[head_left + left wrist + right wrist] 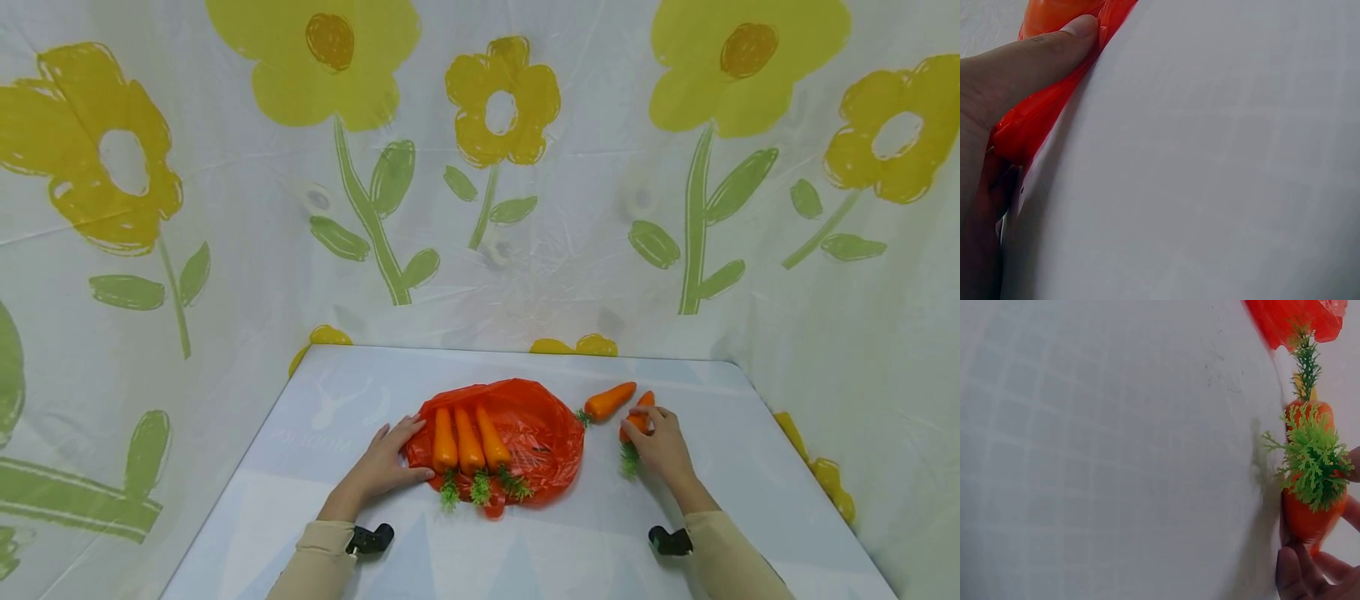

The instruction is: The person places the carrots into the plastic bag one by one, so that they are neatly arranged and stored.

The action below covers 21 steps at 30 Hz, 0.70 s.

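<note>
A red plastic bag (551, 442) lies spread on the table, with three orange carrots (470, 446) side by side on its left part, green tops toward the person. At the bag's left edge my left hand (386, 462) grips the plastic; in the left wrist view its thumb (1054, 53) lies along the red film. My right hand (666, 442) pinches another carrot (647, 400), right of the bag, its leafy top hanging toward the person. Close by in the head view lies a loose carrot (611, 402). The right wrist view shows the held carrot's green leaves (1315, 456) up close.
The pale table (585, 550) carries a faint printed pattern. Behind it and at both sides hangs a white curtain (570, 275) with yellow flowers. Black wrist devices (371, 539) sit at both sleeves.
</note>
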Available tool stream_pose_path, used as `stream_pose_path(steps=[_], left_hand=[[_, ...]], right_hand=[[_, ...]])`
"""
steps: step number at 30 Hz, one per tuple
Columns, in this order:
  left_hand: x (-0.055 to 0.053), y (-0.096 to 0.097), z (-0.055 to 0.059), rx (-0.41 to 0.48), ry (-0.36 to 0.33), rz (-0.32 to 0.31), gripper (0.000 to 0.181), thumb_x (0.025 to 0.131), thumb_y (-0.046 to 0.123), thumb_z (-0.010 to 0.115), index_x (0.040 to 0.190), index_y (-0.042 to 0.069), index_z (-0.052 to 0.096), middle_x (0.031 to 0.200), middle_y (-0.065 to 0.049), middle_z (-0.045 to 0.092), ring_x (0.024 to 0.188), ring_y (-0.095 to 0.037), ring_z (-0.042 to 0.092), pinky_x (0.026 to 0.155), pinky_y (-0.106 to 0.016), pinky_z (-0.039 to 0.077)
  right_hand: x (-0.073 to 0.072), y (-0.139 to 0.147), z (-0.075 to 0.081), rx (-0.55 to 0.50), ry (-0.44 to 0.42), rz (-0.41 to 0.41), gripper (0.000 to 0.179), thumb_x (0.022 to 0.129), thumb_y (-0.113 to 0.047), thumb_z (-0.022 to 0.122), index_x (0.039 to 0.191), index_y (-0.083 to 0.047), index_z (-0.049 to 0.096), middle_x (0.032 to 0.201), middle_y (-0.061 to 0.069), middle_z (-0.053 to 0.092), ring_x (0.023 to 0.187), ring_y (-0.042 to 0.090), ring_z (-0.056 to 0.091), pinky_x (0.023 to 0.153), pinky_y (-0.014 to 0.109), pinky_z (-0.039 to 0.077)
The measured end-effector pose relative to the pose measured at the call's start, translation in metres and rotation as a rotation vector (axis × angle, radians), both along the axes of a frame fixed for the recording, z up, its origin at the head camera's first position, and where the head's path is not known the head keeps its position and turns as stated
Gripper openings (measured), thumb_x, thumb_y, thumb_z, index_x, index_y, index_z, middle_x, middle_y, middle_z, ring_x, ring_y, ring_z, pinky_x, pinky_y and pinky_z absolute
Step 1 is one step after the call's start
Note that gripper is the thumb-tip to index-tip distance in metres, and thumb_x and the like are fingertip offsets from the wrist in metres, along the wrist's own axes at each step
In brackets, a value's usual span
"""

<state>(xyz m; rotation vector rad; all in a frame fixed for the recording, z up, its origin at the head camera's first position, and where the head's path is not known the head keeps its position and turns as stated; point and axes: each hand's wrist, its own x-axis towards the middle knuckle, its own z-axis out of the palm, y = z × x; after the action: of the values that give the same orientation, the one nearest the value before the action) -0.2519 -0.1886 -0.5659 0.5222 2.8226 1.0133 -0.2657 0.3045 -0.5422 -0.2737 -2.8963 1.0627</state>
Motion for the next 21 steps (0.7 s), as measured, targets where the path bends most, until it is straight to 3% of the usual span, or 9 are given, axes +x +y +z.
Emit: stream_pose_path(steps=[14,21], left_hand=[[-0.001,0.0,-0.001,-0.007,-0.004,0.003,0.097,0.079,0.054,0.082,0.156,0.011,0.042,0.163,-0.009,0.036,0.154,-0.031,0.023,0.125,-0.054,0.005],[0.0,0.0,0.0,-0.011,-0.01,0.012,0.096,0.079,0.053,0.082,0.156,0.011,0.042,0.163,-0.008,0.036,0.154,-0.03,0.023,0.125,-0.054,0.004]], right_hand=[[0.019,0.011,0.006,-0.023,0.003,0.027,0.046,0.099,-0.027,0.061,0.135,0.001,0.056,0.146,0.036,0.036,0.11,0.044,0.056,0.099,0.059,0.05],[0.025,0.018,0.009,-0.059,-0.017,0.023,0.056,0.099,-0.027,0.061,0.145,0.001,0.046,0.146,0.038,0.035,0.112,0.046,0.056,0.098,0.058,0.051]])
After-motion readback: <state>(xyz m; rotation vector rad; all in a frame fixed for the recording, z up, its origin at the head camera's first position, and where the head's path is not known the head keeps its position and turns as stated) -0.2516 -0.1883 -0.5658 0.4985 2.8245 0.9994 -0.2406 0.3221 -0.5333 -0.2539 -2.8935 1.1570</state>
